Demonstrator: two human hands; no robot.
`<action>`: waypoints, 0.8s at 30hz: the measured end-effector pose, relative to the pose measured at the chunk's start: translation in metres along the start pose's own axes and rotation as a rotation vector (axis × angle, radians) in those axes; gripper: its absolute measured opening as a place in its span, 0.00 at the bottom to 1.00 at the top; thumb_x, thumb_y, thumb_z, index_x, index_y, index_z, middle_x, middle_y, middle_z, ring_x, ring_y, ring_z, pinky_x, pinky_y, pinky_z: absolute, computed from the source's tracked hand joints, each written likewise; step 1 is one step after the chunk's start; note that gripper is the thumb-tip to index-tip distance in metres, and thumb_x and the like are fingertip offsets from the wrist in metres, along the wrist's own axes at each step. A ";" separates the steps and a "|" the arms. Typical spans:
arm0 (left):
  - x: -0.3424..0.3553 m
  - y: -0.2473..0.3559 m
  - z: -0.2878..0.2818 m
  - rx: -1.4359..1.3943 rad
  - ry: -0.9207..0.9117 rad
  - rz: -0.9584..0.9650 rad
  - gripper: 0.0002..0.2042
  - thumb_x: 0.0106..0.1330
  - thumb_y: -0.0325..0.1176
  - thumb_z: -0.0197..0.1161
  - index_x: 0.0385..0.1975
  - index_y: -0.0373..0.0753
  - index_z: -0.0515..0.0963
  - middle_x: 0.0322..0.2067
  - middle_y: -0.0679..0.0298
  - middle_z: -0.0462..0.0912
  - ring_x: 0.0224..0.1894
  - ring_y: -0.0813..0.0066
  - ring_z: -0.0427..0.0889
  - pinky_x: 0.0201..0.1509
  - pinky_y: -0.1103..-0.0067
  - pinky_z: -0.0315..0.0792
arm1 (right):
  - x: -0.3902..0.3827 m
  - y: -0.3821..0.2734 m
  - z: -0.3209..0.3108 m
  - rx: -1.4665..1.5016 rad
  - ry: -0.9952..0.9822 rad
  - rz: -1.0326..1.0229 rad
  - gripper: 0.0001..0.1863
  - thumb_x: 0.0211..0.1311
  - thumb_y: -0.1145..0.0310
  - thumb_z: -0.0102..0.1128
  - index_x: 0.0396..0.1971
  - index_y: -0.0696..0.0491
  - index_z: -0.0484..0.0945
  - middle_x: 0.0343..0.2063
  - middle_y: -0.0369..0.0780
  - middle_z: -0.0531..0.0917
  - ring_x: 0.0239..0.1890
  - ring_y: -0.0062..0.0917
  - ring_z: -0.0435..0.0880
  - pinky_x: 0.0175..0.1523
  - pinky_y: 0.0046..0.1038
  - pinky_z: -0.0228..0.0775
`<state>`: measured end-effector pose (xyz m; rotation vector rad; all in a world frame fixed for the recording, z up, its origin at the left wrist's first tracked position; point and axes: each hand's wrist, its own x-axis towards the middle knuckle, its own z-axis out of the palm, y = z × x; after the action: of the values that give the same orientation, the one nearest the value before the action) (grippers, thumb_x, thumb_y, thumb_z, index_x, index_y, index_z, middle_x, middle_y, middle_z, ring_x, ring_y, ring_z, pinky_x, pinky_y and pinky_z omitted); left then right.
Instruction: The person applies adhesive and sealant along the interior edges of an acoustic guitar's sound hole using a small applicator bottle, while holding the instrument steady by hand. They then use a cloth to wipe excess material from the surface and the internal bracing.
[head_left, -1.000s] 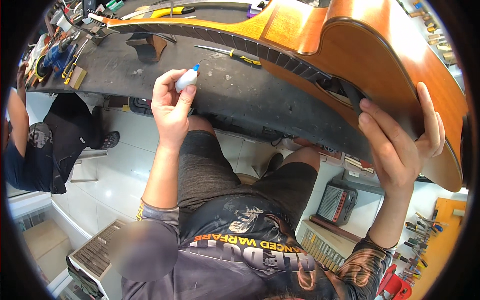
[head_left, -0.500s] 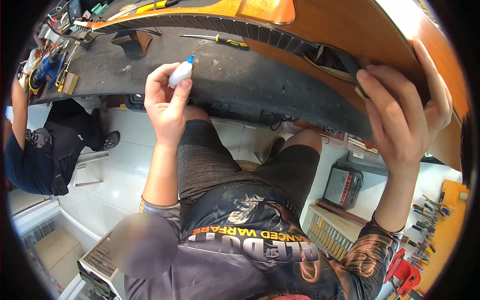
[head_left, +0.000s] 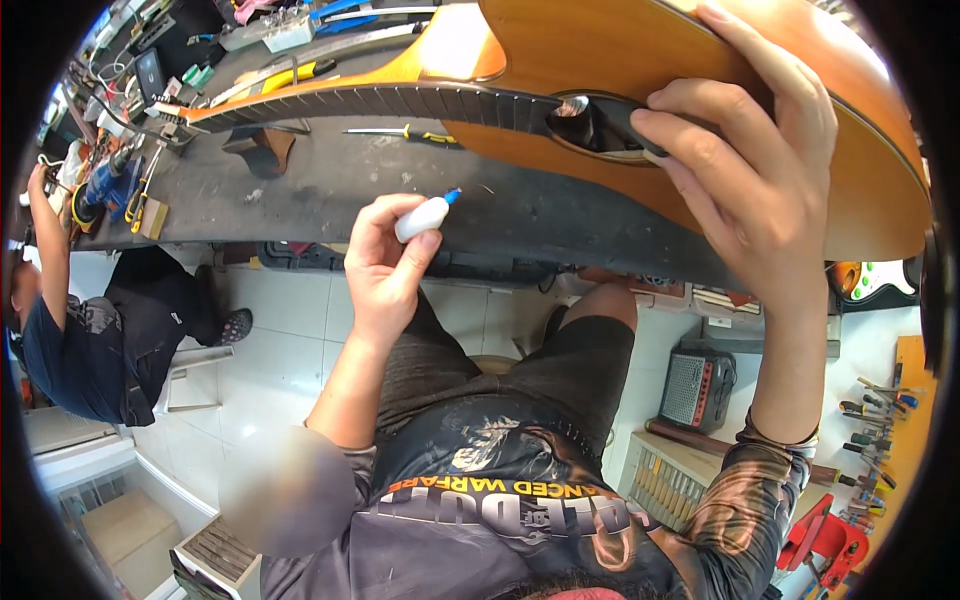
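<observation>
My left hand point(head_left: 388, 262) pinches a small white squeeze bottle point(head_left: 422, 219) with a blue tip between thumb and fingers, tilted up to the right. An acoustic guitar point(head_left: 590, 60) rests on its side on the dark bench, its fretted neck pointing left. My right hand point(head_left: 755, 170) grips the guitar beside the sound hole point(head_left: 597, 127): one finger reaches to the upper edge of the body, while other fingertips sit at the hole's rim. Part of the hole is hidden by those fingers. The bottle is apart from the guitar.
On the dark bench mat point(head_left: 330, 200) lie a yellow-and-black screwdriver point(head_left: 425, 136) and a dark wooden neck rest point(head_left: 262, 150). Tools and a blue drill point(head_left: 100, 178) crowd the left end, where another person point(head_left: 95, 340) works. A small amplifier point(head_left: 697, 388) stands below right.
My left hand has moved rightward and lower in the picture with the bottle. My right hand has shifted up and left around the sound hole, and the guitar appears further left.
</observation>
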<state>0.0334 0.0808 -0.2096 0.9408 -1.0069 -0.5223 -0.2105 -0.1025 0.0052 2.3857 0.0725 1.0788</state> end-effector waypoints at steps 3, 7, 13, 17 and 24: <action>0.002 0.004 0.008 -0.017 -0.013 -0.020 0.18 0.73 0.17 0.70 0.59 0.33 0.77 0.53 0.62 0.82 0.56 0.75 0.82 0.61 0.78 0.76 | 0.025 0.002 -0.026 -0.203 -0.229 -0.091 0.06 0.53 0.68 0.79 0.31 0.49 0.92 0.37 0.32 0.87 0.67 0.40 0.79 0.64 0.53 0.71; 0.013 0.011 0.026 0.013 -0.019 0.017 0.18 0.72 0.16 0.71 0.58 0.32 0.77 0.53 0.62 0.82 0.55 0.75 0.83 0.61 0.78 0.77 | 0.038 -0.022 -0.037 0.032 -0.211 0.233 0.06 0.53 0.68 0.79 0.32 0.49 0.92 0.38 0.31 0.89 0.67 0.41 0.79 0.66 0.52 0.70; 0.023 0.010 0.045 0.136 0.002 0.145 0.15 0.67 0.16 0.74 0.51 0.31 0.80 0.51 0.60 0.82 0.52 0.75 0.83 0.58 0.78 0.78 | 0.031 -0.019 -0.041 -0.071 -0.318 0.070 0.13 0.51 0.73 0.77 0.39 0.49 0.92 0.44 0.34 0.91 0.70 0.43 0.80 0.67 0.45 0.69; 0.030 0.009 0.057 0.357 0.013 0.326 0.18 0.60 0.19 0.80 0.48 0.34 0.81 0.43 0.54 0.86 0.43 0.62 0.87 0.49 0.71 0.81 | 0.030 -0.030 -0.044 -0.140 -0.372 0.046 0.14 0.52 0.73 0.76 0.41 0.51 0.92 0.45 0.36 0.91 0.71 0.45 0.79 0.69 0.44 0.69; 0.036 0.008 0.069 0.486 -0.034 0.550 0.20 0.56 0.19 0.81 0.47 0.34 0.81 0.41 0.54 0.87 0.40 0.58 0.87 0.46 0.69 0.80 | 0.027 -0.045 -0.056 -0.205 -0.500 0.078 0.15 0.55 0.72 0.75 0.45 0.50 0.92 0.47 0.36 0.93 0.74 0.46 0.77 0.74 0.41 0.65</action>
<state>-0.0111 0.0297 -0.1708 1.0215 -1.3945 0.1787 -0.2248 -0.0325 0.0327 2.4088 -0.2935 0.4668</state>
